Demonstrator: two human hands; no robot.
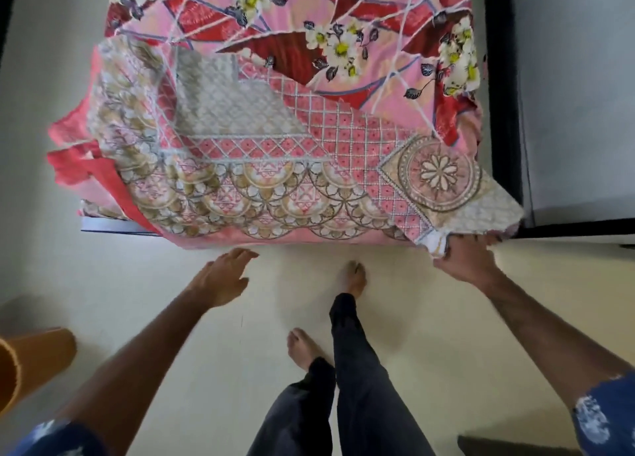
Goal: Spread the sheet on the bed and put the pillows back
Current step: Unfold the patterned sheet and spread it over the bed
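A pink sheet (261, 166) with white lattice and scalloped gold border lies crumpled over the near end of the bed. Beneath it shows a pink and red floral cover (309, 19) stretching to the far end. My right hand (464, 256) grips the sheet's near right corner at the bed's edge. My left hand (223, 276) hovers open just below the sheet's front edge, fingers spread, touching nothing. No pillows are in view.
I stand barefoot on a pale floor (171, 335) at the foot of the bed. A black frame (501, 111) runs along the bed's right side. An orange rolled object (31, 362) lies on the floor at the lower left.
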